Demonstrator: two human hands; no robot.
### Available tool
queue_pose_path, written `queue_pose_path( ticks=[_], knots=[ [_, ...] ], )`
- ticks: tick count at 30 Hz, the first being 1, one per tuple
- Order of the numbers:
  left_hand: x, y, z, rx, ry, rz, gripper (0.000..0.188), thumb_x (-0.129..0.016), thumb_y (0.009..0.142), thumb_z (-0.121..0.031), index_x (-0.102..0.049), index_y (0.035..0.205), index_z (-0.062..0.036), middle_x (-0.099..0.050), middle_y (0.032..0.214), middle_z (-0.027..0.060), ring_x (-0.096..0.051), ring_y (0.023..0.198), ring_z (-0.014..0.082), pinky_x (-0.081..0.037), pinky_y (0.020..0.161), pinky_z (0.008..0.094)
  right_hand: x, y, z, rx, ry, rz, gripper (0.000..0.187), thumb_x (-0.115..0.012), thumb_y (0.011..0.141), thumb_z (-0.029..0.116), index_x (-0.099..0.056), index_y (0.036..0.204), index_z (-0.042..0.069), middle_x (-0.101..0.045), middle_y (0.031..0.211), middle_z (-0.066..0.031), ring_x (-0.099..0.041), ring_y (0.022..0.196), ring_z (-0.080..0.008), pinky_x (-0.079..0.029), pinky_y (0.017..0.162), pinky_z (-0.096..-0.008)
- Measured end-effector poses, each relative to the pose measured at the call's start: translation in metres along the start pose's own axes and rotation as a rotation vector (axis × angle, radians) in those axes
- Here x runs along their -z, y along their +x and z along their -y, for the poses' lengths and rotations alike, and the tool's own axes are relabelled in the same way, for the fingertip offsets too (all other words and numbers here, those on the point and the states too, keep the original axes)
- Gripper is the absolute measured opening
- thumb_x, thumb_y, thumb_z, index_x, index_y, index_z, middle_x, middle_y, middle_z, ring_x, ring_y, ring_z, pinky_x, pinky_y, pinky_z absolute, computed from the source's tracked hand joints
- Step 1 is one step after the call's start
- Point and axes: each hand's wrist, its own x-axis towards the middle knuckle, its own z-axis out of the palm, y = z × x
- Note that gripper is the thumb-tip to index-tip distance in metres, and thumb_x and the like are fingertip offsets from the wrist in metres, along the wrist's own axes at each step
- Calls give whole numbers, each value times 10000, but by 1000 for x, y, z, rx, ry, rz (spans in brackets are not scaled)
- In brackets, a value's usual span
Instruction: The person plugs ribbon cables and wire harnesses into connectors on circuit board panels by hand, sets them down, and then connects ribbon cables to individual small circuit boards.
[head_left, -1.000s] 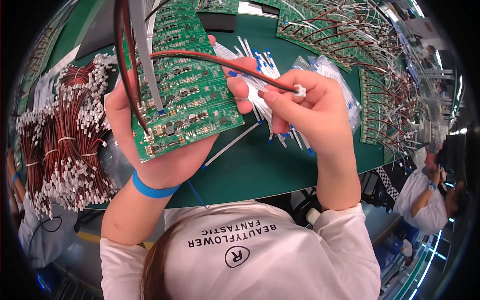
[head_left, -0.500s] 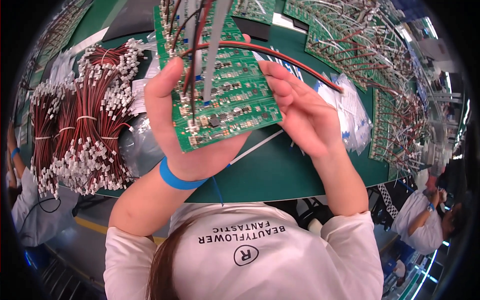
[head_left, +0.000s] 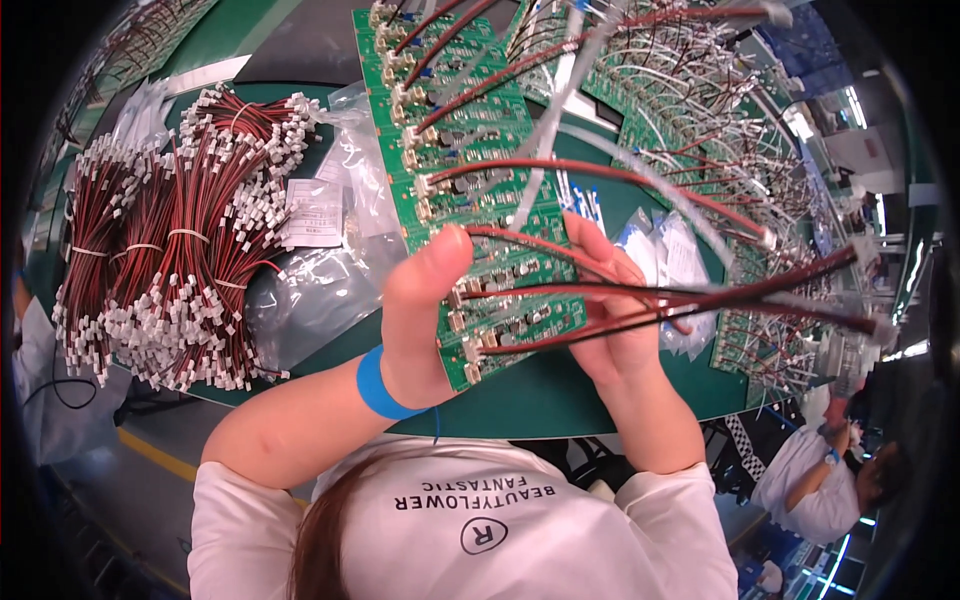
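Observation:
A long green circuit board panel (head_left: 541, 268) is held up off the table, tilted, its component side showing. My left hand (head_left: 415, 305) grips its left edge near the lower end. The thumb lies on top and the other fingers are hidden underneath. At the right edge my right hand (head_left: 625, 340) holds the board, its fingers partly covered by wires. Red-and-black cables (head_left: 680, 296) run from white connectors along the left side of the board and spread to the right across it. Translucent white strips also hang over the board. A blue wrist strap (head_left: 376, 385) circles my left wrist.
Banded bundles of red-and-black cables (head_left: 170, 260) with white plugs lie at left, beside clear plastic bags (head_left: 330, 300) and a white label (head_left: 313, 212). More wired boards (head_left: 690, 130) cover the right side of the green table (head_left: 700, 395). Another person (head_left: 810, 480) sits at right.
The board has come down and right, nearer my body, with both hands still on it. Its cables have swung from hanging over the board to stretching out rightward.

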Motion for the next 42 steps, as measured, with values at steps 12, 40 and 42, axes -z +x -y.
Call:
queue_pose_path(
  ticks=[12, 40, 42],
  knots=[
    [7, -1, 19, -51, -24, 127, 544, -528, 827, -371, -432, 1227, -15, -568, 1082, 103, -530, 1004, 167, -411, 884, 314, -13, 1, 16, 230, -121, 53, 179, -559, 854, 86, -548, 951, -64, -547, 832, -109, -473, 612, -130, -398, 544, -217],
    [9, -1, 29, 109, 57, 154, 620, -591, 820, -215, -294, 1329, -21, -357, 1309, 66, -378, 1186, 171, -282, 1010, 340, -13, -18, 24, 591, -769, 218, 229, -680, 667, -112, -604, 852, 1, -634, 854, -111, -599, 864, -227, -382, 946, -479],
    [8, -3, 31, 120, 19, 149, 603, -586, 826, -216, -304, 1323, -23, -374, 1294, 74, -376, 1185, 175, -276, 1012, 340, -17, -20, 25, 563, -742, 267, 207, -684, 673, -100, -615, 844, -6, -629, 844, -104, -595, 857, -226, -366, 963, -456]
  ],
)
